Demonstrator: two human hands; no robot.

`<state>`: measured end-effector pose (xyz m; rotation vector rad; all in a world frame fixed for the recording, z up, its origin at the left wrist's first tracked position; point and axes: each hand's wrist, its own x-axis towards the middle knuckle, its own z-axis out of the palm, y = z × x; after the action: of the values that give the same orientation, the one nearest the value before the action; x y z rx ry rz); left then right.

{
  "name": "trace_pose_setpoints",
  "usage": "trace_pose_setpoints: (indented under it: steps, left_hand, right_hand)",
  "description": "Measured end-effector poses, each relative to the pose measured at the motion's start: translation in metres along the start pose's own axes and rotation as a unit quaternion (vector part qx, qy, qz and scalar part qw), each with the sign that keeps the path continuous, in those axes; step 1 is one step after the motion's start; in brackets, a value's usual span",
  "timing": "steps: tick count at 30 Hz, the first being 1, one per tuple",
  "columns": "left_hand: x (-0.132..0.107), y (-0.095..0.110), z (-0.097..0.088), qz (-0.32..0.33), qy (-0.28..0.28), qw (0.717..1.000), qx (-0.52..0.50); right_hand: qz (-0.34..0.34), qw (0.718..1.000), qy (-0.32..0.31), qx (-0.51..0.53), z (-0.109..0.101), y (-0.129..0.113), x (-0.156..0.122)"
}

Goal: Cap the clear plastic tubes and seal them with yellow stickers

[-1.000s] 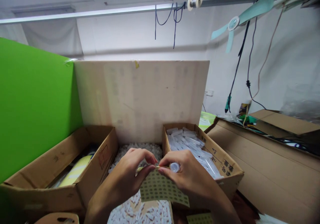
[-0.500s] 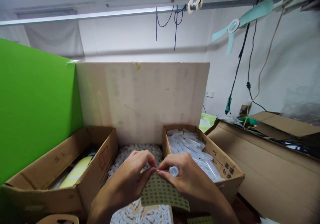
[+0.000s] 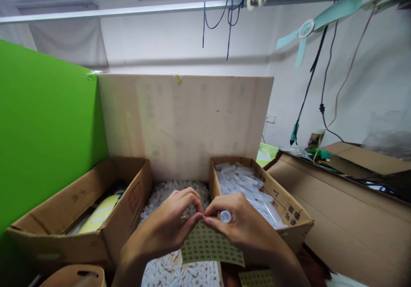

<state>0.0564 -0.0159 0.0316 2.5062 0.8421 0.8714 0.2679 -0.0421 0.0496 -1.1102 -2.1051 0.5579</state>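
Observation:
My left hand [image 3: 171, 218] and my right hand [image 3: 239, 220] meet at the centre, thumbs and forefingers pinched at the top edge of a sticker sheet [image 3: 210, 244]. The sheet is yellowish, with rows of small dark round marks, and hangs down below the fingers. Tucked in my right hand is a translucent plastic tube [image 3: 225, 216], its round end facing me. Whether a single sticker is between the fingertips I cannot tell. Behind the hands lies a heap of small clear plastic pieces [image 3: 180, 186]. Beneath the sheet are many small white pieces [image 3: 163, 274].
On the right stands a cardboard box [image 3: 298, 225] of clear tubes [image 3: 244, 184]. The left cardboard box [image 3: 73, 244] holds a yellow-and-white item [image 3: 99, 216]. A second sticker sheet [image 3: 257, 278] lies at the bottom. A pale panel [image 3: 186, 124] and a green panel [image 3: 48, 128] wall in the area.
The view has shifted slightly, so the background sits a little higher and further right. Both hands keep their pinch on the sheet, with hardly any movement between them.

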Motion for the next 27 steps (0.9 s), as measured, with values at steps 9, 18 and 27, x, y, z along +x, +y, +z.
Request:
trace_pose_setpoints:
  steps: [9, 18, 27]
  left_hand:
    - [-0.001, -0.002, -0.002, 0.019, -0.002, 0.999, -0.045]
    - [-0.004, 0.022, 0.0, 0.057, 0.091, 0.983, -0.148]
    - [0.007, 0.023, 0.01, 0.034, 0.064, 0.989, -0.129]
  right_hand:
    - [0.038, 0.999, 0.0, 0.02, -0.002, 0.003, 0.002]
    - [-0.014, 1.0, 0.005, 0.005, 0.007, 0.009, 0.008]
    - [-0.049, 0.999, -0.019, -0.007, 0.016, 0.014, 0.007]
